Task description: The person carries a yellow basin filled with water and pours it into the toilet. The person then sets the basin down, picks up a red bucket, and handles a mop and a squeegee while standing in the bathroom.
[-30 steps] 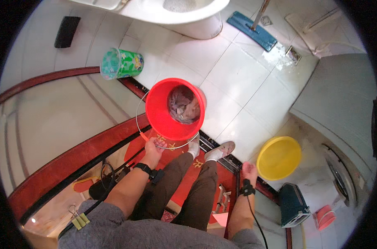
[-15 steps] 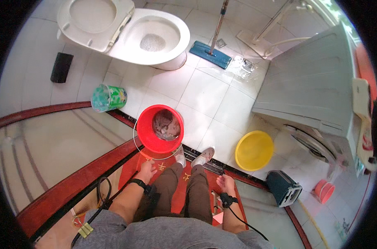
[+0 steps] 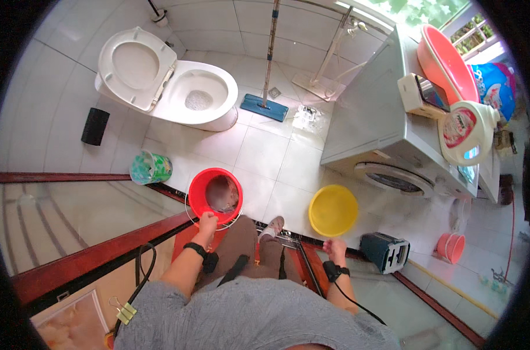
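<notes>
My left hand (image 3: 207,224), fingers curled, overlaps the near rim of a red bucket (image 3: 193,188) in view; it appears held above it, and no grip on the thin wire handle shows. Brownish wet cloth (image 3: 223,195) lies inside the bucket, its details blurred. Off to the right, my right hand (image 3: 335,248) is loosely closed with nothing visible in it, just nearer to me than a round yellow basin (image 3: 333,210). Both bucket and basin stand on the white tiled floor by the door track. Each wrist wears a black strapped device.
Beyond the bucket are a green patterned bin (image 3: 151,168) and a white toilet (image 3: 213,93). A blue flat mop (image 3: 265,107) stands by a wet patch. At right, a front-loading washing machine (image 3: 367,122) bears a pink basin (image 3: 445,61) and a bottle (image 3: 466,133); a dark box (image 3: 385,252) sits nearer.
The view has tilted up, bringing the washing machine's top in. My legs have moved forward; my left hand now overlaps the bucket's rim, and my right hand is closer to the yellow basin.
</notes>
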`<state>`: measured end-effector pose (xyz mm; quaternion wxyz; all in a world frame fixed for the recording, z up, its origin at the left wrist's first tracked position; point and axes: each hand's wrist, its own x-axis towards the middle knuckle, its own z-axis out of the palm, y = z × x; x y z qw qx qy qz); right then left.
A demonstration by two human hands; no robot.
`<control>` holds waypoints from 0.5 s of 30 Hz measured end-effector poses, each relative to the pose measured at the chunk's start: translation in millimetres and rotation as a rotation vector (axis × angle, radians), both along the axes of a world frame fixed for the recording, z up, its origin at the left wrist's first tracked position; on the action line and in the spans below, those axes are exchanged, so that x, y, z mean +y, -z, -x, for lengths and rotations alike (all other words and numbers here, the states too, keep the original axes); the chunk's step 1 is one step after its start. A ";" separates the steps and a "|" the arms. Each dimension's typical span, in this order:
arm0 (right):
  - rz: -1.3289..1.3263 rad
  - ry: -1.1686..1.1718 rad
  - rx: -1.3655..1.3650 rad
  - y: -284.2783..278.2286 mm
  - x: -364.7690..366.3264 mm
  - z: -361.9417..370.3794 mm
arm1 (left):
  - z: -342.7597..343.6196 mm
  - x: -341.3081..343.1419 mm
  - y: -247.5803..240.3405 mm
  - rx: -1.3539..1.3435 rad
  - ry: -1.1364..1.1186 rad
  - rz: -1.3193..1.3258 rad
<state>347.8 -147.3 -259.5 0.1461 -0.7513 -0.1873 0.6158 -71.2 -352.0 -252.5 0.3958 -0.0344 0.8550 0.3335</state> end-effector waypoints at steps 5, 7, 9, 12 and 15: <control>-0.163 -0.058 -0.023 -67.6 36.6 16.4 | 4.5 37.2 -14.7 0.100 0.061 -0.067; -0.189 -0.091 -0.060 -82.5 48.1 22.7 | 6.0 41.2 -0.9 0.137 0.055 -0.078; -0.194 -0.096 -0.053 -89.4 61.7 24.3 | 7.2 51.5 5.0 0.170 0.056 -0.103; -0.255 -0.141 -0.023 -95.3 94.2 38.0 | 12.0 57.6 13.7 0.022 0.046 0.037; -0.433 -0.281 -0.027 -113.6 145.3 85.7 | 25.8 54.2 31.9 0.059 0.119 0.170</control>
